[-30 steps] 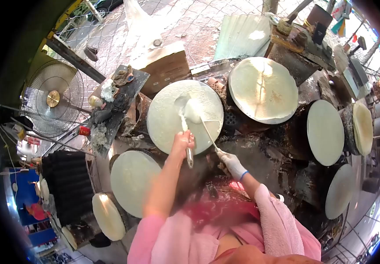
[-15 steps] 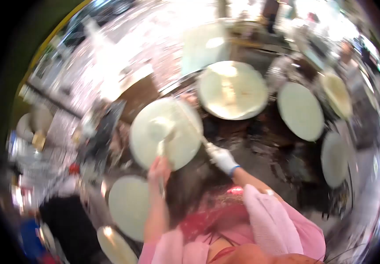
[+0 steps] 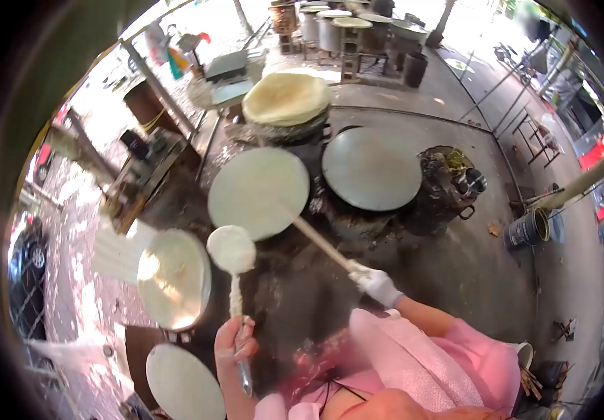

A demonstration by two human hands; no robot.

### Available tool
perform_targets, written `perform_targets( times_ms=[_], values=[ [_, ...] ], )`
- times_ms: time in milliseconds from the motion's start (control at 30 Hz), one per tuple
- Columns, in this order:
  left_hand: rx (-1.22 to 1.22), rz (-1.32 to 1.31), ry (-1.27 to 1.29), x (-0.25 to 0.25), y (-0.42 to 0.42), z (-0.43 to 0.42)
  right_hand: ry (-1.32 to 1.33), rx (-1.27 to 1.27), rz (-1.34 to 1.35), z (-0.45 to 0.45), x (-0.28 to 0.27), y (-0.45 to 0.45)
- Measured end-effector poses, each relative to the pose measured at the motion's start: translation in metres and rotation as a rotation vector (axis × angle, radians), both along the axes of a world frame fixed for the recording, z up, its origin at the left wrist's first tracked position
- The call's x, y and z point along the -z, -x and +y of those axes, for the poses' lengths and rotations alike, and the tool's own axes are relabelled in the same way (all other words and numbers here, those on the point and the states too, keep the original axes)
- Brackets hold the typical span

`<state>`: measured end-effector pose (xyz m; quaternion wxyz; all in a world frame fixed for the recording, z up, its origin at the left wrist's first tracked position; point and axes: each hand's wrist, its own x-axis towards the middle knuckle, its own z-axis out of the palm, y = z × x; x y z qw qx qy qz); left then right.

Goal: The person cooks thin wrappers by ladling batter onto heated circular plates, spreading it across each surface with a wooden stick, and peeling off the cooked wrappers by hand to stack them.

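My left hand (image 3: 236,343) is wrapped round the handle of a ladle (image 3: 232,249), whose bowl is coated in pale batter that also covers the upper handle. The ladle's bowl is just in front of a round pale sheet of batter (image 3: 260,187), close to its near edge. In a white glove, my right hand (image 3: 377,283) grips a wooden stick (image 3: 321,243). Its far end lies over the right part of that batter sheet; I cannot tell whether it touches. To the right is a grey round griddle (image 3: 372,168) with a bare-looking surface.
A stack of large flatbreads (image 3: 286,98) stands beyond the griddles. Two more pale rounds (image 3: 174,280) lie on the left. A charred drum (image 3: 449,185) stands right of the grey griddle, and a dark bucket (image 3: 528,229) farther right. Several pots (image 3: 330,31) stand at the back.
My view has swung to a different part of the ring of griddles. The ladle has moved from over a pale round to in front of one. Both hands keep their holds.
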<state>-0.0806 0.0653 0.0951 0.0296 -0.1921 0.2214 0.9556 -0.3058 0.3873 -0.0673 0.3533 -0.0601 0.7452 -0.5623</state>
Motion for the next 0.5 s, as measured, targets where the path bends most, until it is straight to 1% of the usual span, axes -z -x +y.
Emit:
perform_targets(
  times_ms=[33,67,100,133,167,200,233,267,300,367,400,433,467,500],
  values=[
    [-0.037,-0.111,0.190,-0.009,0.045,0.023,0.110,0.181,0.037,0.033,-0.001,0.023],
    [-0.022,-0.115,0.279,-0.013,0.089,0.042,-0.054,0.233,0.283,0.068,0.005,0.047],
    [0.059,-0.078,0.318,-0.018,0.134,0.058,0.211,0.422,-0.022,0.097,0.006,0.066],
    [0.095,-0.116,0.343,-0.014,0.180,0.073,0.147,0.472,0.055,0.126,0.003,0.093],
    [0.176,-0.055,0.290,-0.011,0.220,0.084,0.082,0.527,0.101,0.146,-0.002,0.101],
    [0.245,-0.184,0.386,-0.018,0.260,0.101,0.099,0.589,0.039,0.162,-0.007,0.112],
    [0.232,-0.203,0.418,-0.018,0.303,0.119,0.116,0.643,-0.008,0.175,-0.013,0.134],
    [0.289,-0.132,0.402,-0.008,0.340,0.131,0.148,0.660,0.002,0.183,-0.016,0.150],
    [0.305,-0.072,0.439,0.008,0.372,0.141,0.186,0.675,0.004,0.190,-0.015,0.168],
    [0.305,-0.081,0.505,0.023,0.438,0.173,0.255,0.690,0.045,0.194,-0.014,0.202],
    [0.294,-0.071,0.514,0.046,0.469,0.184,0.187,0.671,0.095,0.192,-0.013,0.219],
    [0.284,-0.117,0.619,0.052,0.497,0.202,0.122,0.652,0.146,0.188,-0.009,0.236],
    [0.272,-0.116,0.625,0.068,0.522,0.217,0.057,0.635,0.197,0.182,-0.004,0.252],
    [0.261,-0.097,0.638,0.088,0.544,0.231,-0.067,0.597,0.306,0.177,0.006,0.266]
  ],
)
